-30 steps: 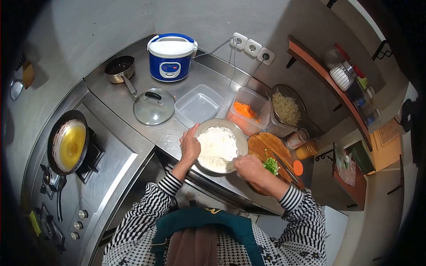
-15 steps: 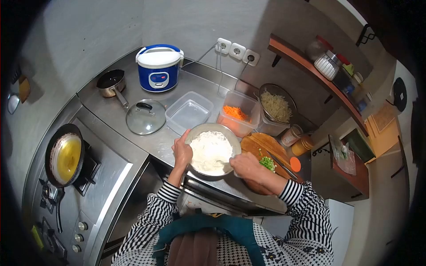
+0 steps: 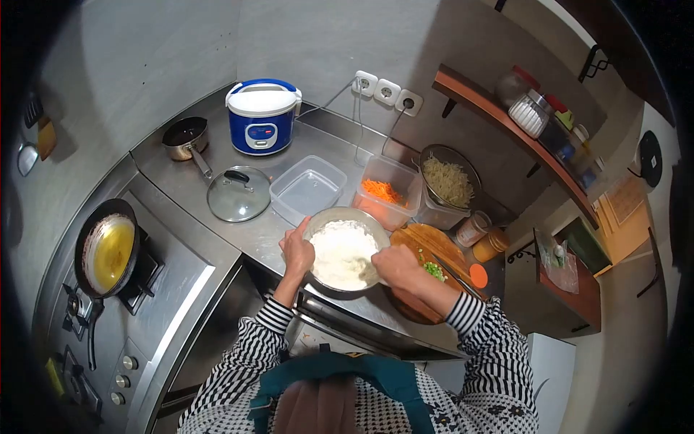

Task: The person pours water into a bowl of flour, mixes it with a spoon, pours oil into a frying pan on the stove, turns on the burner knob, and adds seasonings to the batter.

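Left hand (image 3: 297, 250) clasps rim of bowl (image 3: 378, 230) at edge of counter (image 3: 264, 237); right hand (image 3: 398, 267), just across, clenches mostly hidden utensil (image 3: 371, 265) dipped in white mix (image 3: 342, 249) between them. Stirring step, by looks; next stroke probably calls for steady bowl.

Sleeves (image 3: 466, 312) banded black and white; top (image 3: 383, 418) in a small black-and-white check; apron (image 3: 318, 364) dark teal. Bowl (image 3: 382, 236) silver-grey, mixture (image 3: 340, 253) in it creamy white. Shreds (image 3: 382, 192) vivid orange, chopped greens (image 3: 435, 271) bright green, board (image 3: 434, 239) warm brown, strands (image 3: 447, 181) pale straw. Rice cooker (image 3: 260, 132) deep blue, white-lidded. Pan (image 3: 120, 207) black, oil (image 3: 112, 257) golden yellow. Bench (image 3: 318, 135) steely grey. Shelf (image 3: 489, 108) reddish brown.
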{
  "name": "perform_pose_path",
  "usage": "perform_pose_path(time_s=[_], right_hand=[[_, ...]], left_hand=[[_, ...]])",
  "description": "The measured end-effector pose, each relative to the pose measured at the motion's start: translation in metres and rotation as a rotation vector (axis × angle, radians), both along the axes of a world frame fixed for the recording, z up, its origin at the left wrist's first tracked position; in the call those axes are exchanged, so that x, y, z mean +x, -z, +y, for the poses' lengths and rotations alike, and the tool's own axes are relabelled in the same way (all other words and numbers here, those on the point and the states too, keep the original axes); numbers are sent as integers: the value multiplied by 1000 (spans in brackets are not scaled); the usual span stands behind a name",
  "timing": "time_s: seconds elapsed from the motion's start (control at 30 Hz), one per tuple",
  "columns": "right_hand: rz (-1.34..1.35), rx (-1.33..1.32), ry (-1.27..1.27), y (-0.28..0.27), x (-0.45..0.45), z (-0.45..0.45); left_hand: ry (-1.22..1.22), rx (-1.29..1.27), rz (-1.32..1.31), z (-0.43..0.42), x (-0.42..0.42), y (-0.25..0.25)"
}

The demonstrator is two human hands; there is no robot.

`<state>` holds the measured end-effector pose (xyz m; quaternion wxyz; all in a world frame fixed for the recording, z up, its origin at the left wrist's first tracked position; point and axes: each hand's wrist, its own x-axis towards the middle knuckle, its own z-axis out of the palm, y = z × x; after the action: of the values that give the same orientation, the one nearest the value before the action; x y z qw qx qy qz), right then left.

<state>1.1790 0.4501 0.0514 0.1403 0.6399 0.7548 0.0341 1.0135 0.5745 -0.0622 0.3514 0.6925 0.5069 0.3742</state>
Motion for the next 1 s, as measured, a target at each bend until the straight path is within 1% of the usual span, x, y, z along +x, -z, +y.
perform_pose_path(time_s=[0.07, 0.13, 0.2, 0.27, 0.37, 0.47, 0.53, 0.6, 0.63, 0.73, 0.77, 0.8, 0.87, 0.93, 0.97, 1.0], right_hand=[[-23, 102, -12, 15, 5, 14], [-15, 201, -14, 24, -9, 25], [113, 233, -67, 29, -27, 21], [167, 136, -110, 26, -28, 3], [85, -30, -55, 3, -13, -14], [19, 42, 25, 7, 7, 0], [46, 155, 24, 32, 9, 16], [80, 241, 4, 50, -5, 23], [138, 193, 1, 39, -20, 15], [190, 87, -73, 24, -18, -10], [173, 19, -63, 11, -13, -17], [94, -49, 18, 0, 3, -15], [67, 102, 31, 10, 16, -3], [89, 186, -52, 25, 6, 7], [99, 228, -94, 31, -1, 10], [123, 271, -191, 28, -10, 6]], left_hand=[[4, 12, 26, 0, 2, -2], [-1, 6, 25, -1, 3, -4], [-35, 26, -8, 0, 6, 0], [-51, 34, -27, -1, 6, 6], [-49, 27, -24, -4, 5, 2], [-13, 22, 20, -7, 6, -4], [6, 21, 25, -9, 10, -4], [-31, 33, -8, -9, 12, 0], [-50, 38, -21, -9, 11, 1], [-71, 32, -76, -10, 9, 3], [-49, 20, -83, -8, 9, 7], [-34, -1, -89, -4, 8, 15], [-19, -11, -89, -1, 7, 17], [-16, -2, -71, 0, 9, 14], [-10, -5, -101, 1, 10, 16], [-7, -7, -131, 4, 11, 19]])
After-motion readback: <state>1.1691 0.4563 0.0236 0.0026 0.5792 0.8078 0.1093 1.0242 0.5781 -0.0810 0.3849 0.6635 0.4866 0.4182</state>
